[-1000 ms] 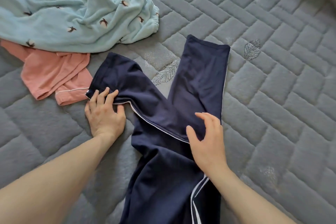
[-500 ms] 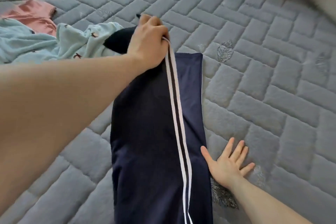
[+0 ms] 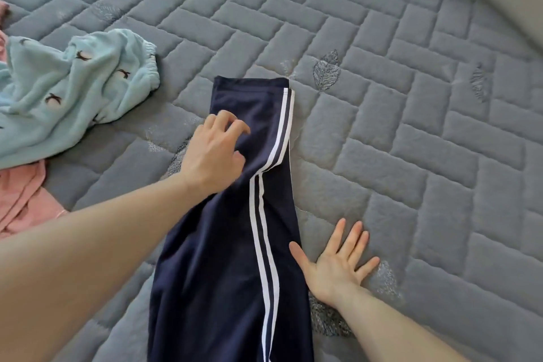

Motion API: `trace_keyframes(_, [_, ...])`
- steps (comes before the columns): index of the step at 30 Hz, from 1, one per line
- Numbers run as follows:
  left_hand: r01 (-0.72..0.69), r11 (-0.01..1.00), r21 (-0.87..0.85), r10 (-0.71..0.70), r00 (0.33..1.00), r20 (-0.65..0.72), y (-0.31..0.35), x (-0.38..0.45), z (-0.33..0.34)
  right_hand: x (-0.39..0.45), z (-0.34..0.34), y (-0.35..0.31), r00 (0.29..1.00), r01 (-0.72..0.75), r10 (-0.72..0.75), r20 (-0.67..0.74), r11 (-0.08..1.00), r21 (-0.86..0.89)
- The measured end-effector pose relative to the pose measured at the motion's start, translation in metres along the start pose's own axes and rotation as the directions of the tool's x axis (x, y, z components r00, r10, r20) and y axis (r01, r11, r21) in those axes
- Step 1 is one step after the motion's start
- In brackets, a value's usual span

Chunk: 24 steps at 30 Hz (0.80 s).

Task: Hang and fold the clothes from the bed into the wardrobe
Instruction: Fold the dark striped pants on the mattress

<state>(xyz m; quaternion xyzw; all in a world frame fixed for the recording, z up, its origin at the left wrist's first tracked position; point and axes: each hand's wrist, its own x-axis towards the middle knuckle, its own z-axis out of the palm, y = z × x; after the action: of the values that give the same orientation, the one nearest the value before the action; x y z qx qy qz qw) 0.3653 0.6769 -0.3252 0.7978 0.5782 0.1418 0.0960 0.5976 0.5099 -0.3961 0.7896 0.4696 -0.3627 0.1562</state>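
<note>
The navy trousers lie folded lengthwise on the grey quilted bed, one leg stacked on the other, running from 6 o'clock at the bottom edge up to the hems just above the middle. Two white stripes run along the right side of the top leg.

My left hand is over the upper part of the trousers, a little toward 10 o'clock from the centre. Its fingers are loosely curled with the tips apart, holding nothing; whether the fingertips touch the cloth I cannot tell.

My right hand lies flat on the bed at about 5 o'clock, palm down, fingers straight and spread wide. Its thumb reaches to the right edge of the trousers.

At 9 o'clock a light blue fleece garment with small dark birds is crumpled on the bed, well apart from the trousers. A pink garment sticks out from under it toward 8 o'clock.
</note>
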Motion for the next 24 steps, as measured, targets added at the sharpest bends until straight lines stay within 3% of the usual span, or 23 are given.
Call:
trace_keyframes(1, [-0.034, 0.998, -0.055, 0.035, 0.999, 0.004, 0.014, 0.002, 0.005, 0.000, 0.000, 0.000, 1.000, -0.003, 0.003, 0.004, 1.000, -0.002])
trace_keyframes(3, [0.033, 0.998, -0.059, -0.027, 0.995, 0.098, 0.040, 0.004, 0.018, -0.001, -0.001, 0.000, 1.000, -0.008, 0.008, 0.011, 1.000, -0.002])
trace_keyframes(6, [0.162, 0.959, 0.231, -0.223, 0.936, 0.273, 0.051, -0.002, 0.041, -0.001, -0.002, -0.002, 1.000, -0.016, 0.016, 0.014, 1.000, -0.008])
trace_keyframes(8, [0.211, 0.931, 0.297, -0.301, 0.904, 0.303, 0.045, -0.008, 0.049, -0.002, -0.002, -0.002, 1.000, -0.014, 0.014, 0.015, 1.000, -0.003])
trace_keyframes(11, [0.313, 0.937, 0.154, -0.348, 0.874, 0.338, 0.044, -0.008, 0.052, -0.003, -0.002, -0.001, 1.000, -0.005, 0.005, 0.015, 1.000, 0.001])
trace_keyframes(15, [0.244, 0.945, -0.217, -0.186, 0.949, 0.255, 0.064, -0.008, 0.037, -0.003, -0.003, -0.001, 1.000, -0.003, 0.003, 0.010, 1.000, 0.001])
trace_keyframes(17, [0.234, 0.945, -0.230, -0.141, 0.922, 0.361, 0.073, -0.009, 0.032, -0.004, -0.004, -0.001, 1.000, -0.009, 0.009, 0.008, 1.000, 0.002])
trace_keyframes(19, [0.351, 0.913, -0.208, -0.214, 0.846, 0.488, 0.070, -0.001, 0.027, -0.005, -0.003, -0.002, 1.000, -0.008, 0.008, 0.010, 1.000, 0.010])
trace_keyframes(22, [0.517, 0.801, -0.303, -0.440, 0.850, 0.290, 0.052, 0.037, 0.026, -0.003, -0.002, -0.003, 1.000, -0.004, 0.004, -0.002, 1.000, 0.012])
trace_keyframes(24, [0.528, 0.807, -0.265, -0.474, 0.846, 0.243, 0.043, 0.057, 0.031, -0.003, -0.001, -0.002, 1.000, 0.004, -0.004, -0.002, 1.000, 0.020])
